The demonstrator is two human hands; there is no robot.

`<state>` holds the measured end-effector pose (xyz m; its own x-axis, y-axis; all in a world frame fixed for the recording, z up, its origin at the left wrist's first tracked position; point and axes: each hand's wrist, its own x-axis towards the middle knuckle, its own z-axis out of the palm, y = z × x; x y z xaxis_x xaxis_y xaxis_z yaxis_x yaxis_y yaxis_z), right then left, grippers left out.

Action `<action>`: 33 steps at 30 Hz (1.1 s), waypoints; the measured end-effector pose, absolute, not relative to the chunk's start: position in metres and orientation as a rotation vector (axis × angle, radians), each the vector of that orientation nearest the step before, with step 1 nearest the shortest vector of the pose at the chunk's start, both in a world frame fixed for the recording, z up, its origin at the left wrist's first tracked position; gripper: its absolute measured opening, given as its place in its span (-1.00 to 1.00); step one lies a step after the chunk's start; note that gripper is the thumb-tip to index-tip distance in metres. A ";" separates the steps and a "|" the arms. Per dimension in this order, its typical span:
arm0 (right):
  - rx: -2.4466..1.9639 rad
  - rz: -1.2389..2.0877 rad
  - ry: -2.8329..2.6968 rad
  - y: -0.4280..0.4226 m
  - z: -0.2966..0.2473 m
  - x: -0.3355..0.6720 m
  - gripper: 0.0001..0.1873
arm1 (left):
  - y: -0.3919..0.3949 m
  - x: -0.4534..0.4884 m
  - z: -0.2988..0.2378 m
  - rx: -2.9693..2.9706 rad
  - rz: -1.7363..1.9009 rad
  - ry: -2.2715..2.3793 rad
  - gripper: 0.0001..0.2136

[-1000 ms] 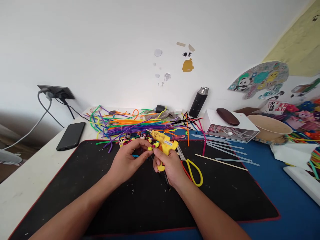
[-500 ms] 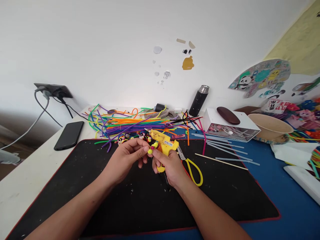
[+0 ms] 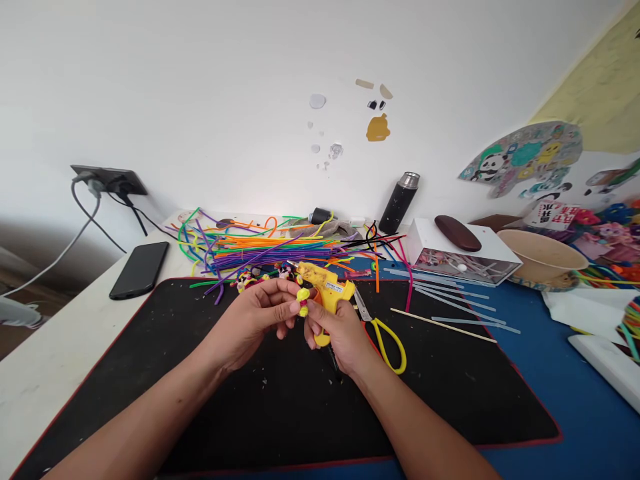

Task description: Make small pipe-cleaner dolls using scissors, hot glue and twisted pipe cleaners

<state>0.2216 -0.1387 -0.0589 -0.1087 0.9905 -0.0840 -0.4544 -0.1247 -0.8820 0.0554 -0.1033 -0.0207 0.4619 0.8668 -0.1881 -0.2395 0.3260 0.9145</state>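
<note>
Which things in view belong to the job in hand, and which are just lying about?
Job in hand: yellow-and-pink piece, pinched by left hand; yellow glue gun, in right hand; likely pipe cleaners, scissors, translucent sticks.

Apparently lying about: phone, black flask, brown case.

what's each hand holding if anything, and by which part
Left hand pinches a small yellow-and-pink piece near its middle; right hand touches it too and grips the glue gun by its handle.

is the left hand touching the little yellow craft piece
Touching: the head view shows the left hand with its fingers right against the side of the yellow craft piece.
</note>
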 end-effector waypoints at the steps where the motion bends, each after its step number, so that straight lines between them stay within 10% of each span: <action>1: -0.878 1.539 -0.853 -0.139 -0.059 0.222 -0.51 | -0.103 0.056 -0.021 0.976 0.834 0.789 -0.62; 33: -0.881 1.399 -0.968 -0.154 -0.058 0.220 -0.35 | -0.084 0.042 -0.029 0.763 1.214 0.728 -0.70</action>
